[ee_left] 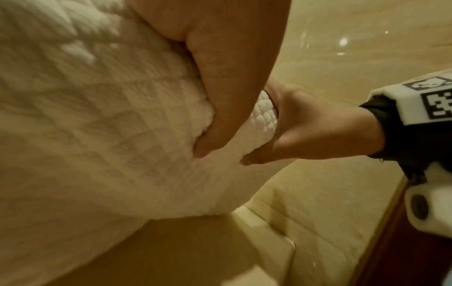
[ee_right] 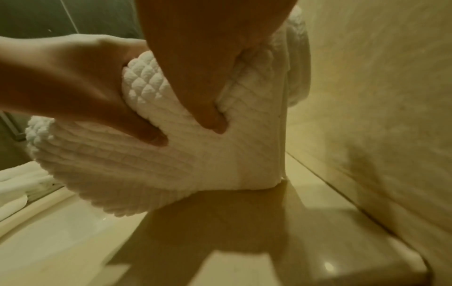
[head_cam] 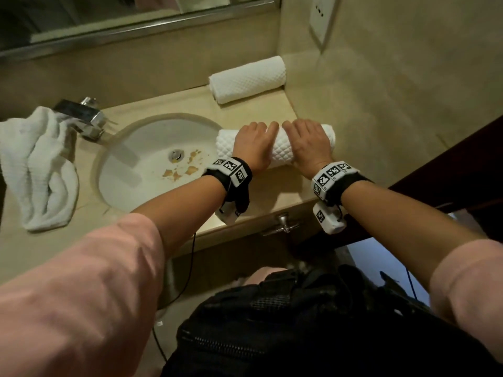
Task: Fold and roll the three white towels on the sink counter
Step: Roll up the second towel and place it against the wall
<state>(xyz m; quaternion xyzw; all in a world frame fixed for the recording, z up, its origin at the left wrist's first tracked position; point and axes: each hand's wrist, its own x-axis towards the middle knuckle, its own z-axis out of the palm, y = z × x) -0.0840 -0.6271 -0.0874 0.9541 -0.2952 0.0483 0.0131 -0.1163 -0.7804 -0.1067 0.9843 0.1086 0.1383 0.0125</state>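
Both hands, left hand (head_cam: 251, 144) and right hand (head_cam: 307, 142), curl over the rolled towel (head_cam: 276, 151) on the counter (head_cam: 275, 186); finished roll (head_cam: 247, 78) behind, loose towel (head_cam: 40, 170) beside the sink (head_cam: 152, 161).

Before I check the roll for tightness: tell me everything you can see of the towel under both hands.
The rolled towel is white with a quilted diamond weave. It lies on its side on the beige counter, just right of the sink basin, its left end near the basin's rim. The left hand and right hand rest on top, side by side, thumbs pressing dents into its near face. At its right end, layered edges show.
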